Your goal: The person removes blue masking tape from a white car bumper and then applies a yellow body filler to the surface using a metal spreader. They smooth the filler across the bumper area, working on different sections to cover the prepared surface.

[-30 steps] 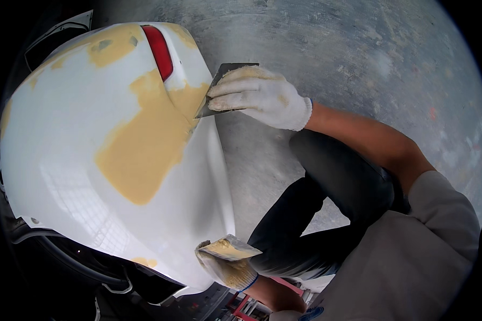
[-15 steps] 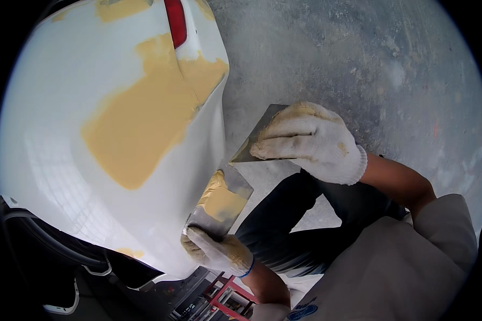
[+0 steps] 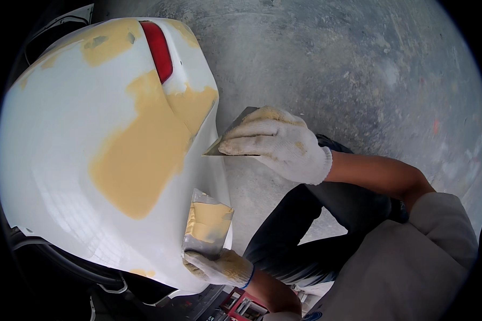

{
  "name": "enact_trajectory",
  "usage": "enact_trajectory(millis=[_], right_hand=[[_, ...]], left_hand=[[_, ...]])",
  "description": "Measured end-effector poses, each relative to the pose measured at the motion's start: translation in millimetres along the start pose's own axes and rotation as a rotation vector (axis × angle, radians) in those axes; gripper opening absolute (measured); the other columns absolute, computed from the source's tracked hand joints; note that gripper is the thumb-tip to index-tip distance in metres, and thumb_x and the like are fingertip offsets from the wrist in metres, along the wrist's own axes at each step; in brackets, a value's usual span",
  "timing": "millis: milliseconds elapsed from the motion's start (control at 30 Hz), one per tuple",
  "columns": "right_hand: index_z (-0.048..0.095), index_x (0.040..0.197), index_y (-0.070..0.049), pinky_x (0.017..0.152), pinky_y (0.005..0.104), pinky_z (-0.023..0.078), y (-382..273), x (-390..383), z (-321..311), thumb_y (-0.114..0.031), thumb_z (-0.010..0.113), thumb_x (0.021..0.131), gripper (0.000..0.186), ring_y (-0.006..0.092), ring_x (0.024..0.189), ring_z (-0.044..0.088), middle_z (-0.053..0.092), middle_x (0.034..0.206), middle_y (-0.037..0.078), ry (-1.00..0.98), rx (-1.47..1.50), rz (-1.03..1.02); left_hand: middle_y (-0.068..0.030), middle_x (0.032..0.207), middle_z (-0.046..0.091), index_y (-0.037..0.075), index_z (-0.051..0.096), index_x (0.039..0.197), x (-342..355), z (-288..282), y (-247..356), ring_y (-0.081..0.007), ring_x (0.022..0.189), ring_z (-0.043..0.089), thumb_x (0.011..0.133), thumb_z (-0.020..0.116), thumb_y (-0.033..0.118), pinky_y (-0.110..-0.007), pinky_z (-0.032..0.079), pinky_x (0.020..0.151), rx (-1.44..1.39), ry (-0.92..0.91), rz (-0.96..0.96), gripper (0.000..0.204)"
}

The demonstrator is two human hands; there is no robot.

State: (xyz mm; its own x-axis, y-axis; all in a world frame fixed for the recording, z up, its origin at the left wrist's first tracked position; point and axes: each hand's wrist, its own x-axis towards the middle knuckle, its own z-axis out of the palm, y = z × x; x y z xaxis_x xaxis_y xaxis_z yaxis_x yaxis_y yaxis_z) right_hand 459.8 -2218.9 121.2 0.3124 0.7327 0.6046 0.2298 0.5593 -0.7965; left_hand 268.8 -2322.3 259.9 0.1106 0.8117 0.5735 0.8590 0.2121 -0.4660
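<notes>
My left hand (image 3: 219,267), in a stained white knit glove, grips the lower end of a flat metal plate (image 3: 203,247) bearing a smear of yellow filler (image 3: 209,220). The plate is close beside a white car body panel. My right hand (image 3: 284,142), gloved alike, has its fingers pressed on a thin grey putty spreader (image 3: 231,128). The spreader's pointed corner is near the panel's edge; whether it touches cannot be told. Across the white car body panel (image 3: 48,128) spreads a large smooth patch of yellow filler (image 3: 139,155).
A red tail light (image 3: 158,52) sits above the large patch, with another filler patch (image 3: 110,44) to its left. The dark wheel arch (image 3: 69,262) is at lower left. A red frame (image 3: 241,305) stands at the bottom. Grey concrete floor (image 3: 326,59) lies to the right.
The car panel has shifted down in the picture as the view moved. My right hand and the spreader have drawn left toward the panel, apart from the plate; the plate now tilts more upright.
</notes>
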Motion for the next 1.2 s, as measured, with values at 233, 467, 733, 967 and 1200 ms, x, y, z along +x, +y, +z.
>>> enact_trajectory(millis=[233, 467, 733, 967, 1200], right_hand=[[0.071, 0.108, -0.021, 0.088, 0.0325, 0.049, 39.3, 9.3, 64.0, -0.011, 0.074, 0.075, 0.035, 0.0201, 0.101, 0.06, 0.067, 0.111, -0.001, 0.176, -0.075, -0.076], [0.071, 0.106, -0.021, 0.089, 0.0354, 0.049, 36.8, 0.7, 71.5, -0.012, 0.073, 0.078, 0.03, 0.0219, 0.1, 0.061, 0.068, 0.11, 0.0, 0.218, -0.039, -0.019], [0.071, 0.11, -0.02, 0.083, 0.0315, 0.049, 27.3, -8.1, 43.6, -0.017, 0.065, 0.085, 0.025, 0.0199, 0.094, 0.062, 0.068, 0.106, -0.004, 0.24, -0.025, 0.028], [0.069, 0.116, -0.013, 0.086, 0.0305, 0.052, -13.0, -15.5, -34.7, -0.014, 0.063, 0.09, 0.027, 0.0231, 0.097, 0.067, 0.07, 0.112, 0.007, -0.834, 0.883, 0.616], [0.07, 0.114, -0.016, 0.085, 0.0316, 0.052, 27.2, 11.0, 10.6, -0.013, 0.061, 0.089, 0.027, 0.0213, 0.1, 0.064, 0.069, 0.112, 0.003, -0.105, 0.18, 0.356]], left_hand=[[-0.0287, 0.122, 0.053, -0.01, 0.051, 0.122, -14.8, 0.8, -13.9, -0.0417, 0.108, 0.057, 0.08, 0.058, -0.011, -0.042, 0.052, 0.089, -0.005, -0.024, 0.021, 0.043], [-0.0292, 0.12, 0.055, -0.009, 0.051, 0.122, -19.9, 2.1, -27.3, -0.043, 0.108, 0.057, 0.081, 0.055, -0.011, -0.045, 0.051, 0.089, 0.056, -0.013, 0.089, 0.041], [-0.0262, 0.109, 0.059, -0.009, 0.053, 0.116, -13.5, 7.9, -19.1, -0.04, 0.099, 0.06, 0.086, 0.058, -0.001, -0.043, 0.051, 0.083, -0.62, -0.089, -0.326, 0.031], [-0.012, 0.094, 0.055, -0.004, 0.054, 0.099, 9.3, 4.3, 17.6, -0.0191, 0.085, 0.055, 0.101, 0.047, 0.038, -0.031, 0.048, 0.076, -1.144, -0.239, -0.535, 0.042], [-0.0219, 0.104, 0.055, -0.006, 0.052, 0.108, -4.2, 19.3, -31.7, -0.0386, 0.094, 0.056, 0.089, 0.063, 0.015, -0.044, 0.048, 0.082, -0.075, 0.01, 0.141, 0.031]])
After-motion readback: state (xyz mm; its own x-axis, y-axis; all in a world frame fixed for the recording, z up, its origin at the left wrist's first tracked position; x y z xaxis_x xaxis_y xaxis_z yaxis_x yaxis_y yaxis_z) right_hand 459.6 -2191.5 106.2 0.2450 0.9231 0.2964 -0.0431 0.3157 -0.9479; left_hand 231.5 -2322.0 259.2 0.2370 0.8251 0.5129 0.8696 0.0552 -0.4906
